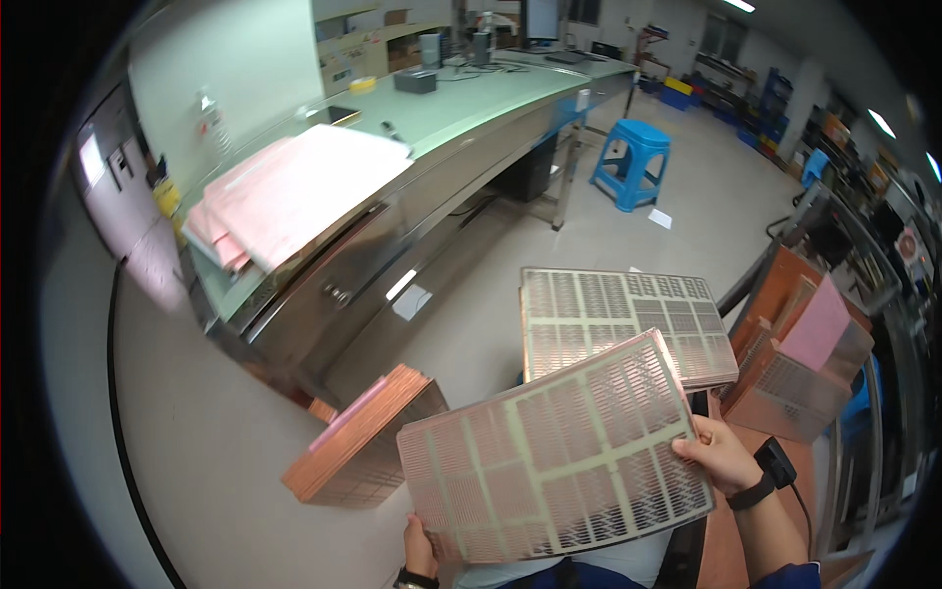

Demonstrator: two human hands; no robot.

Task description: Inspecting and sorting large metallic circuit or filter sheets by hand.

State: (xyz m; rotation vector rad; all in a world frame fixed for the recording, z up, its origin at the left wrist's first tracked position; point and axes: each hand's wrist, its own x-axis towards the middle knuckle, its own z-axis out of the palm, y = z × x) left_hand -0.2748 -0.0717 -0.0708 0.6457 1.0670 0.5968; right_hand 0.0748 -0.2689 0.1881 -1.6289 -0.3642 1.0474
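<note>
While in the pinch of 2 hands (420,546) (723,457), patterned panel (559,456) (blue bin (676,99): contents unclear)

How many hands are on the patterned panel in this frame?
2: the left hand holds the patterned panel at its lower-left edge; the right hand grips its right edge. Some fingers are hidden behind it.

Left hand (420,552) and right hand (724,457) partly hidden behind gridded panel (564,456); rear panel stack (623,306) partly covered by it; monitor (543,20) cut off by upper edge
</note>
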